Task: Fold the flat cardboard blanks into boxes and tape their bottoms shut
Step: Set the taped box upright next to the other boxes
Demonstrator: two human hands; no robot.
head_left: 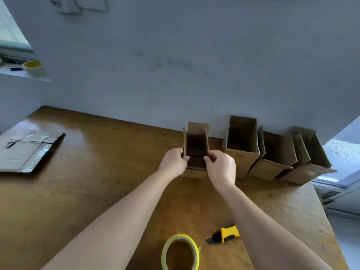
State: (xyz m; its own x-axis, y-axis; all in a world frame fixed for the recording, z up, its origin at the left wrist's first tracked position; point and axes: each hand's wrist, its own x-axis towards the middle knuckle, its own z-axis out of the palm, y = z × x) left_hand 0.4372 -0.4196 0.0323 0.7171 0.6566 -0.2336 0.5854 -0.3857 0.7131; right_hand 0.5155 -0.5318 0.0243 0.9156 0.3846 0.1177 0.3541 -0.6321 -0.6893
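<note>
Standing upright mid-table, an open-topped brown corrugated box [195, 152] is pinched at its side flaps by the left hand [174, 160] and right hand [221, 165]. Three finished boxes [272, 152] line the far right wall; flat blanks [25, 151] lie far left; glossy yellow tape roll [180, 252] near.

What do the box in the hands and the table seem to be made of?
The box looks like matte brown corrugated cardboard: a fluted edge seems to show at its near rim. The table looks like varnished wood or veneer: brown grain, with a glossy reflection near the left.
</note>
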